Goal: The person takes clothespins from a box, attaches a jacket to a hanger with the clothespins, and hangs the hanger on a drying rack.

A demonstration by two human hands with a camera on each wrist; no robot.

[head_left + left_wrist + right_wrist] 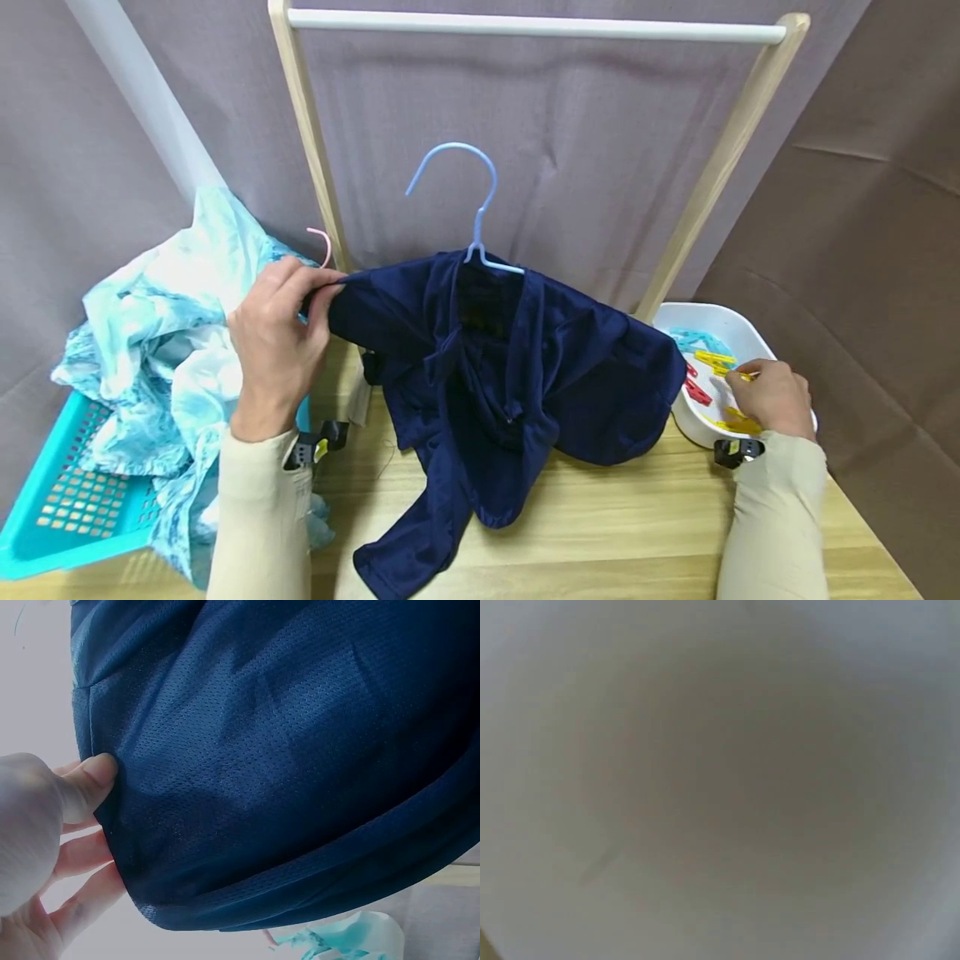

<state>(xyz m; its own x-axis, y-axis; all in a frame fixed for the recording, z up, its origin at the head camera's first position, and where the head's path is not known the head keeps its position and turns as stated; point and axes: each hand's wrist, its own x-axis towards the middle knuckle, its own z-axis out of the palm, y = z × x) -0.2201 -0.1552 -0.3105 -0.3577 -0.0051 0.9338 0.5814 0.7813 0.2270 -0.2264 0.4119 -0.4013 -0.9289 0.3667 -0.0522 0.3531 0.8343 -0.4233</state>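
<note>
A dark navy zip jacket (600, 375) hangs over a light blue hanger (487, 187), whose hook rises from the collar below the rack's white bar. My left hand (277, 333) pinches the jacket's edge at its left shoulder. In the left wrist view the thumb (97, 771) presses on the mesh cloth (247, 772), other fingers behind it. My right hand (776, 396) is in a white tub (697, 429), fingertips curled at a yellow clothespin (746, 377). The right wrist view shows only a blurred pale surface.
A wooden rack with a white bar (540, 27) stands behind the jacket. At left, a turquoise basket (82, 533) holds blue-white tie-dyed cloth (165, 350). A pink hanger hook (322, 242) shows beside the left hand. Red clothespins (697, 392) and other yellow ones lie in the tub.
</note>
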